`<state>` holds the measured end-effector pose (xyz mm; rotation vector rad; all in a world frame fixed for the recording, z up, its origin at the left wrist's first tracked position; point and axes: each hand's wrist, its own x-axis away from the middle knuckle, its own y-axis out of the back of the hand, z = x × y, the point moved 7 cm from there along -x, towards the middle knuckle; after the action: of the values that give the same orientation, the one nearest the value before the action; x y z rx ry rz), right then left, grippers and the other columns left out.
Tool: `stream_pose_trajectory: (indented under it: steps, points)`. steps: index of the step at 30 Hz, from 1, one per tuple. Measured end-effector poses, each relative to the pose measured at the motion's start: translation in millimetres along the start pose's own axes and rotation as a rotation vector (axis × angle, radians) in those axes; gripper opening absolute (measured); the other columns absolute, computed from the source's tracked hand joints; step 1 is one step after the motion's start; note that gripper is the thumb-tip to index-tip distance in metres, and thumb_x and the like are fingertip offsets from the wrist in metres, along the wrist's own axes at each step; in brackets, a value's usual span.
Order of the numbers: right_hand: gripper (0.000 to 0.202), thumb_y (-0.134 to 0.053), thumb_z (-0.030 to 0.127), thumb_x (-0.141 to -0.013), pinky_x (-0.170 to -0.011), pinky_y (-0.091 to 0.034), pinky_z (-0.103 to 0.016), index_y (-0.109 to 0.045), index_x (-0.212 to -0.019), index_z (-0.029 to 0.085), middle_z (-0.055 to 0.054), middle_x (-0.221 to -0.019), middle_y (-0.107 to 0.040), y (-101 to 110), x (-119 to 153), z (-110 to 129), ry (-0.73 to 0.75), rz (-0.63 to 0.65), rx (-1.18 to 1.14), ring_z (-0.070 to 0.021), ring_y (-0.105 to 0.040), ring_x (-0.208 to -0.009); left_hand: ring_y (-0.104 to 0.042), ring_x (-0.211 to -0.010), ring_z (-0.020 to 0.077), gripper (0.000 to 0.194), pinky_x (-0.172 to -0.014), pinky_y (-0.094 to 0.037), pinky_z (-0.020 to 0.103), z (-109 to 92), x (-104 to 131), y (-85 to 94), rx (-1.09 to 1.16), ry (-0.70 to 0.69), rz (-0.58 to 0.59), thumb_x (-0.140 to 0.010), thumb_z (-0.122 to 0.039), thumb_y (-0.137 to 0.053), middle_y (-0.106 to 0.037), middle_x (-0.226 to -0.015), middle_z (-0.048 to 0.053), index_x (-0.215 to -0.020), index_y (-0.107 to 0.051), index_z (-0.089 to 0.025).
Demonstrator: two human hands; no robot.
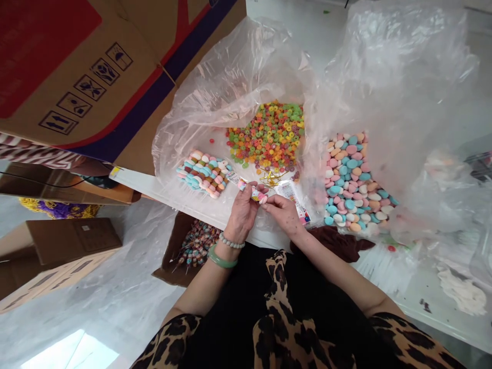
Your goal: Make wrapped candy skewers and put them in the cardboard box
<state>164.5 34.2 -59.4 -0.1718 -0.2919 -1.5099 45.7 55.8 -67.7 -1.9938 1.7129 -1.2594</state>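
Near the table's front edge, my left hand (243, 209) is closed around a short candy skewer (255, 195) with pink, white and yellow pieces. My right hand (283, 211) pinches the skewer's right end between thumb and fingers. Just beyond my hands lie gold twist ties (271, 177) and a stack of printed labels (292, 199). To the left, several candy skewers (203, 173) in pink, blue, white and brown lie side by side. Behind them spreads a heap of colourful ring gummies (271, 134) on clear plastic.
Pastel oval candies (348, 182) lie in a clear plastic bag (400, 77) on the right. A large cardboard box (142, 46) stands at back left. Below the table edge, an open carton (171, 256) holds many skewers. A brown cloth (338, 243) lies near my right forearm.
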Motion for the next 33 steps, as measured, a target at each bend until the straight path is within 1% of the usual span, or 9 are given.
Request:
stream_pose_trajectory:
  steps: [4, 9, 12, 16, 18, 23, 27, 30, 33]
  points:
    - [0.028, -0.061, 0.045, -0.078, -0.058, -0.032, -0.026, -0.06, -0.063, 0.021, 0.004, -0.058, -0.051, 9, -2, 5, 0.061, -0.092, 0.254, -0.0123, -0.045, -0.059, -0.069, -0.084, 0.0175, 0.025, -0.082, -0.054, 0.033, -10, -1, 2.1, -0.001, -0.034, -0.027, -0.078, -0.026, -0.073, -0.068, -0.088, 0.003, -0.097, -0.059, -0.018]
    - [0.038, -0.057, 0.05, -0.079, -0.057, -0.028, -0.027, -0.054, -0.054, 0.02, 0.004, -0.053, -0.048, 15, -6, 6, -0.029, -0.183, 0.434, -0.0122, -0.042, -0.056, -0.071, -0.085, 0.0195, 0.028, -0.08, -0.055, 0.034, -9, 3, 4.2, -0.072, -0.013, -0.057, -0.081, -0.026, -0.071, -0.07, -0.089, 0.005, -0.102, -0.055, -0.018]
    - [0.042, -0.056, 0.049, -0.081, -0.059, -0.028, -0.027, -0.05, -0.051, 0.021, 0.003, -0.052, -0.047, 17, -6, 8, -0.025, -0.191, 0.509, -0.0126, -0.041, -0.057, -0.071, -0.084, 0.019, 0.03, -0.079, -0.055, 0.033, -4, 4, 3.4, -0.089, 0.011, -0.064, -0.08, -0.027, -0.072, -0.07, -0.086, 0.005, -0.102, -0.054, -0.018]
    - [0.035, -0.054, 0.047, -0.085, -0.059, -0.031, -0.027, -0.06, -0.062, 0.022, 0.003, -0.057, -0.053, 14, -4, 10, 0.059, -0.078, 0.384, -0.0133, -0.046, -0.058, -0.07, -0.083, 0.0186, 0.028, -0.079, -0.054, 0.032, -4, 3, 1.8, -0.062, 0.033, -0.074, -0.079, -0.027, -0.073, -0.069, -0.085, 0.005, -0.098, -0.055, -0.017]
    - [0.03, -0.056, 0.046, -0.086, -0.06, -0.033, -0.027, -0.065, -0.069, 0.023, 0.002, -0.062, -0.058, 14, -2, 14, 0.107, -0.075, 0.408, -0.0143, -0.05, -0.06, -0.069, -0.082, 0.0182, 0.027, -0.079, -0.053, 0.032, -4, 2, 0.8, -0.057, 0.031, -0.077, -0.079, -0.027, -0.073, -0.069, -0.085, 0.005, -0.096, -0.056, -0.016]
    - [0.029, -0.054, 0.036, -0.09, -0.059, -0.03, -0.027, -0.064, -0.066, 0.022, -0.002, -0.068, -0.066, 14, 4, 22, 0.183, -0.203, 0.733, -0.016, -0.054, -0.064, -0.066, -0.079, 0.0147, 0.029, -0.075, -0.051, 0.028, 4, 7, -4.8, -0.08, -0.029, -0.05, -0.077, -0.027, -0.074, -0.068, -0.086, 0.003, -0.098, -0.057, -0.017]
    - [0.031, -0.044, 0.029, -0.094, -0.06, -0.03, -0.028, -0.065, -0.074, 0.018, -0.009, -0.078, -0.068, 1, 15, 31, 0.393, -0.232, 0.924, -0.0164, -0.056, -0.069, -0.063, -0.073, 0.0107, 0.021, -0.075, -0.051, 0.024, 12, 7, -6.0, -0.033, -0.038, -0.03, -0.079, -0.028, -0.073, -0.065, -0.081, 0.0, -0.089, -0.059, -0.016]
    - [0.03, -0.04, 0.028, -0.095, -0.065, -0.036, -0.028, -0.066, -0.086, 0.018, -0.01, -0.087, -0.068, -3, 18, 31, 0.439, -0.13, 0.789, -0.0181, -0.059, -0.077, -0.066, -0.076, 0.0147, 0.018, -0.079, -0.052, 0.029, 10, 2, -2.0, 0.008, 0.027, -0.026, -0.083, -0.03, -0.069, -0.065, -0.078, 0.002, -0.087, -0.059, -0.016]
    - [0.021, -0.046, 0.029, -0.088, -0.065, -0.039, -0.029, -0.066, -0.087, 0.021, -0.004, -0.079, -0.065, 5, 13, 21, 0.265, -0.051, 0.434, -0.0177, -0.057, -0.073, -0.069, -0.083, 0.0191, 0.016, -0.083, -0.053, 0.034, 3, -2, 5.1, 0.045, 0.073, -0.062, -0.084, -0.028, -0.067, -0.066, -0.081, 0.004, -0.091, -0.06, -0.016]
